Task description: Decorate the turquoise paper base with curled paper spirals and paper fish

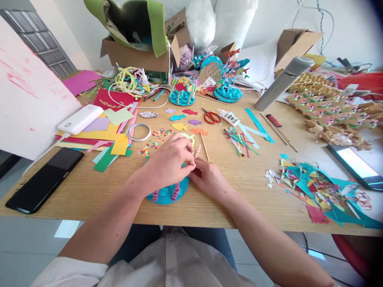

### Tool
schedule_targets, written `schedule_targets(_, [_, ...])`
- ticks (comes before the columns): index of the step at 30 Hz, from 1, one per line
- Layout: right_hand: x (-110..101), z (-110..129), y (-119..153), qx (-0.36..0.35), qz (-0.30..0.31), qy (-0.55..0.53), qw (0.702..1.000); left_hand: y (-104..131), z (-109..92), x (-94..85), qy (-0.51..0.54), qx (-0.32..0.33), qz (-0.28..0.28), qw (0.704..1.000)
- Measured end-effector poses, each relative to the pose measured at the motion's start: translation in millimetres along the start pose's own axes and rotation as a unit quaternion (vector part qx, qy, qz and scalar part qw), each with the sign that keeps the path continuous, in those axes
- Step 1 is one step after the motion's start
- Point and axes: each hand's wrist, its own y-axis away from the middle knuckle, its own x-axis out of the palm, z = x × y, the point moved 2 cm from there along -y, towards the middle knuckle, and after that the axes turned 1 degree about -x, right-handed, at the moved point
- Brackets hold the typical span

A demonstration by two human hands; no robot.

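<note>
A round blue paper piece [164,196] with twisted pink paper posts [175,191] lies near the table's front edge, partly under my left hand. My left hand [172,161] reaches over it, thumb and fingertips pinched together at its right side. Against those fingertips, my right hand [209,178] is closed too, its fingers curled. A small pale pink twisted strip [198,151] stands up just beyond the fingertips. Whatever is between the fingers is too small to make out. Behind the hands lie a wooden stick [205,146] and an orange paper fish [199,131].
Red scissors [212,116], a glue tube [229,117] and cut paper strips [239,139] lie behind the hands. A black phone [44,179] is at left, paper scraps [320,187] at right. A grey flask [281,85] and finished blue paper models [228,94] stand farther back.
</note>
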Motion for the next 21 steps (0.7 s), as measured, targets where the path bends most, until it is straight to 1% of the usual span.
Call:
schedule_targets(5, [0.1,-0.2,-1.0,-0.012,0.003,0.017,1.000,2.5,3.5,1.4,0.034,0.017,0.003,0.999])
schedule_targets(13, [-1.4,2.2,-5.7,-0.022,0.013,0.045,0.999,3.6,5.0,4.2,0.046,0.014,0.003,0.999])
schedule_targets(18, [-0.1,6.4,-8.4,-0.028,-0.002,0.098,0.995,3.3,3.9,3.3,0.037,0.018,0.001,0.999])
schedule_targets(21, [-0.3,3.9,-7.1,-0.008,0.002,0.069,0.998,3.4,6.8,2.9,0.039,0.012,-0.006,0.999])
